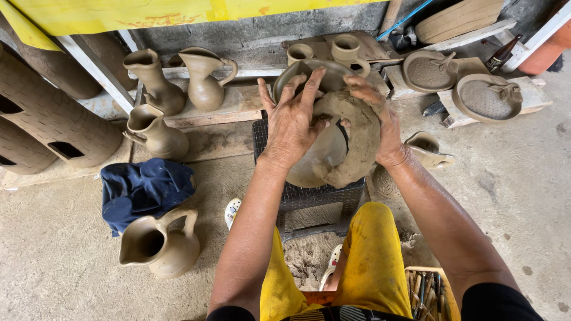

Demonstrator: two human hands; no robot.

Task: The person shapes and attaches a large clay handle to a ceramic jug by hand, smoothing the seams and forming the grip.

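Our left hand (292, 122) lies flat, fingers spread, on a clay bowl (315, 160); our right hand (380, 128) curls a closed grip round a thick clay coil (357, 139) along the bowl's rim. The bowl rests on a dark crate (315, 199) between our knees. Unfired jugs (157, 139) crowd the left, one jug (160, 244) beside a blue cloth (143, 190); lidded dishes (458, 83) sit right.
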